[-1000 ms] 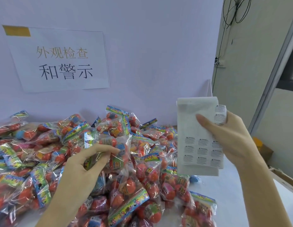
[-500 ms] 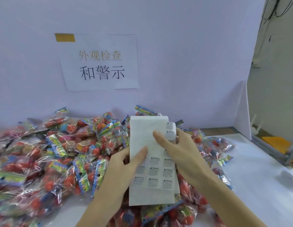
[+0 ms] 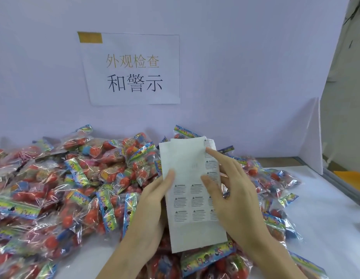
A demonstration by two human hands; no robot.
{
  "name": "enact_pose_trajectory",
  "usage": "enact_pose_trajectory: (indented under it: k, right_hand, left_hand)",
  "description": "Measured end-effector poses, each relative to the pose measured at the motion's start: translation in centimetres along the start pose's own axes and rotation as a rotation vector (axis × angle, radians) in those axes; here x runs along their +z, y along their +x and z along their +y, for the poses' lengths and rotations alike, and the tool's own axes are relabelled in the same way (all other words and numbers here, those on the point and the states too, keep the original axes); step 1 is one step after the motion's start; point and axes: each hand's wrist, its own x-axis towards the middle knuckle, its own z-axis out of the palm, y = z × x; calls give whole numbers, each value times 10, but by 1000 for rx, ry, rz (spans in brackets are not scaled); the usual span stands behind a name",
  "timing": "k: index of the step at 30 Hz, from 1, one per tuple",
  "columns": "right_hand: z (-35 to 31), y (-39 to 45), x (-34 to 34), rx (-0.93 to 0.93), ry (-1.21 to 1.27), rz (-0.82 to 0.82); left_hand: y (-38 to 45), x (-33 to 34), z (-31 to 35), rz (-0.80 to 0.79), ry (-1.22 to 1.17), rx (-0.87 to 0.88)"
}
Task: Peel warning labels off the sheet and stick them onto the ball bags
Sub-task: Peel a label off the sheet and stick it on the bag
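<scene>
Over piled ball bags [image 3: 78, 184], both hands pinch label sheet [image 3: 187, 190].

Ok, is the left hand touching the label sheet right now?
Touching. The head view shows the left hand with its thumb lying on the front of the label sheet at its left edge, with no gap; the other fingers are hidden behind it.

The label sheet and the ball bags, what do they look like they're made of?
Label sheet: looks like matte white paper backing; it bends without glare, with small printed labels in rows. Both the left hand and right hand hold it.
Ball bags: probably thin clear plastic film; crinkled and glossy with bright highlights, balls visible through it.
</scene>
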Motion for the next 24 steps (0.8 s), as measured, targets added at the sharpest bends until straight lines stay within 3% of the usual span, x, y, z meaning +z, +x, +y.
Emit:
enact_pose_trajectory:
  k: [4, 7, 9, 14, 22, 24]
  right_hand:
    - [3, -1, -2, -12, -79, 42]
    - [-1, -3, 1, -210, -250, 82]
    - [-5, -5, 4, -333, -267, 15]
    - [-10, -5, 7, -235, -248, -153]
    - [-3, -1, 5, -198, -87, 1]
    - [-2, -2, 5, -165, -53, 32]
  left_hand:
    - [-1, 2, -1, -20, 30, 1]
    - [-3, 5, -2, -18, 39, -1]
    - [-4, 6, -2, -17, 52, 12]
    - [-2, 5, -5, -17, 74, 42]
    - [-7, 10, -4, -109, 216, 179]
    - [-7, 10, -5, -65, 395, 271]
